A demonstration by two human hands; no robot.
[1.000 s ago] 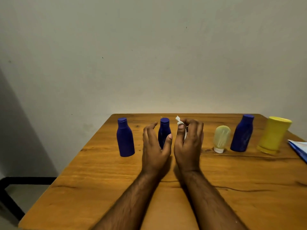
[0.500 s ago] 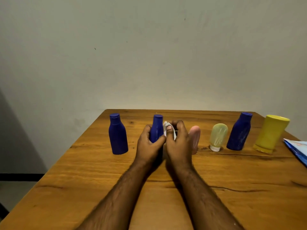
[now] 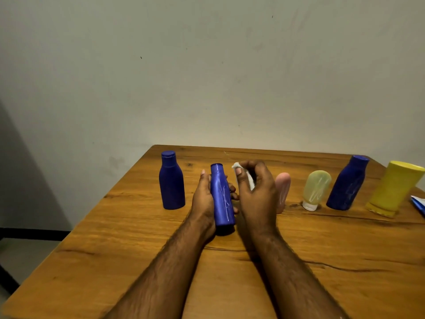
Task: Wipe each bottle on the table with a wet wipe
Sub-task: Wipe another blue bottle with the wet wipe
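Blue bottle [image 3: 172, 180] stands by the table's [image 3: 115, 249] far left corner, and beside it we see our left hand [image 3: 204, 199] wrapped round a second blue one [image 3: 222, 195], lifted, long axis tipped away from us. Right hand [image 3: 255, 192] sits just right of it, fingers pinching the wipe [image 3: 246, 178], nearest to sweep along its length. Four more wait toward the right edge.

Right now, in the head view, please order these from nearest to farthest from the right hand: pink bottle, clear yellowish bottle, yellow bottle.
From the right hand:
1. Pink bottle, just to its right, partly hidden behind it.
2. Clear yellowish bottle, further right, cap down.
3. Yellow bottle, far right.
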